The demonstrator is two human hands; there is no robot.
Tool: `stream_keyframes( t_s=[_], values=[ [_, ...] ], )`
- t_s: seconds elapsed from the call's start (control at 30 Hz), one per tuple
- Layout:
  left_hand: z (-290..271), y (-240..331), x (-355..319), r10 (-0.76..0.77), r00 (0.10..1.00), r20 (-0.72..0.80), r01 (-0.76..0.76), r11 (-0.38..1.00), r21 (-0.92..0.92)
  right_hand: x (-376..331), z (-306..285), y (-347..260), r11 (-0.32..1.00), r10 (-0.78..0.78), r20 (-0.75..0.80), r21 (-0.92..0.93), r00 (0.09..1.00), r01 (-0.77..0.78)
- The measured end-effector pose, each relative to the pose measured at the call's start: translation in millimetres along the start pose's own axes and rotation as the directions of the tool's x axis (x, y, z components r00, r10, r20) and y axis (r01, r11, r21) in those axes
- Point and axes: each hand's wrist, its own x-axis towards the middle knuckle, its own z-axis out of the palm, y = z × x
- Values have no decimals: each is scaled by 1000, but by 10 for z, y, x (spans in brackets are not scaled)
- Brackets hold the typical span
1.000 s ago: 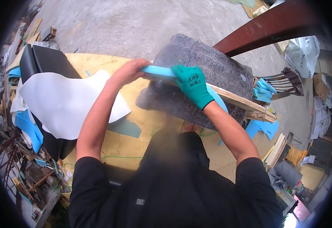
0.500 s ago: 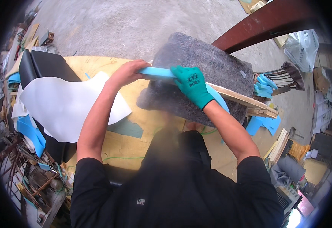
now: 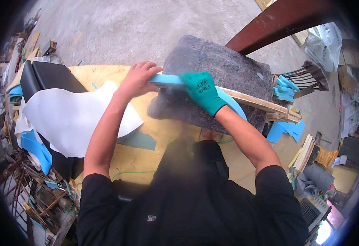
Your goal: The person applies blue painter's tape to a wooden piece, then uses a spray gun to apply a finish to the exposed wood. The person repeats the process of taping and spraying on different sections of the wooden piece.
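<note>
A light blue foam strip (image 3: 167,79) lies along the edge of a wooden board (image 3: 253,100), which rests on a grey felt-like padded block (image 3: 224,61). My bare left hand (image 3: 139,80) is closed round the strip's left end, fingers above and thumb below. My right hand (image 3: 200,89), in a green work glove, wraps over the strip further right, its fingertips partly hidden. Past the glove, the foam curves down beside the board (image 3: 235,104).
White sheet material (image 3: 72,119) drapes over black padded pieces (image 3: 58,76) at the left on a plywood table (image 3: 101,71). Blue foam offcuts (image 3: 286,129) lie at the right. A red-brown beam (image 3: 269,28) slants in at the upper right.
My left hand's fingers have lifted and loosened slightly at the strip's end. My right hand has slid a little to the left along the foam.
</note>
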Motion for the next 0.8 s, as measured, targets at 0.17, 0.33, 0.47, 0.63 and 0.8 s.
stream_keyframes(
  t_s=[0.17, 0.33, 0.47, 0.63, 0.8],
  values=[
    [347, 531, 292, 38, 998, -58, -37, 999, 21, 0, 57, 87, 997, 61, 99, 31, 993, -64],
    [468, 500, 364, 33, 993, -117, -32, 999, 11, -389, -441, 134, 987, 153, -141, -16, 978, -157],
    [427, 510, 416, 23, 995, -94, -24, 1000, -15, -1202, -654, 310, 898, 433, -243, 27, 868, -440],
    [376, 566, 438, 36, 993, -109, -42, 998, -47, -1975, -437, 325, 765, 616, -211, -69, 759, -640],
    [349, 567, 485, 21, 997, -78, -25, 999, -48, -2046, -403, 515, 745, 665, -172, 92, 727, -661]
  ],
)
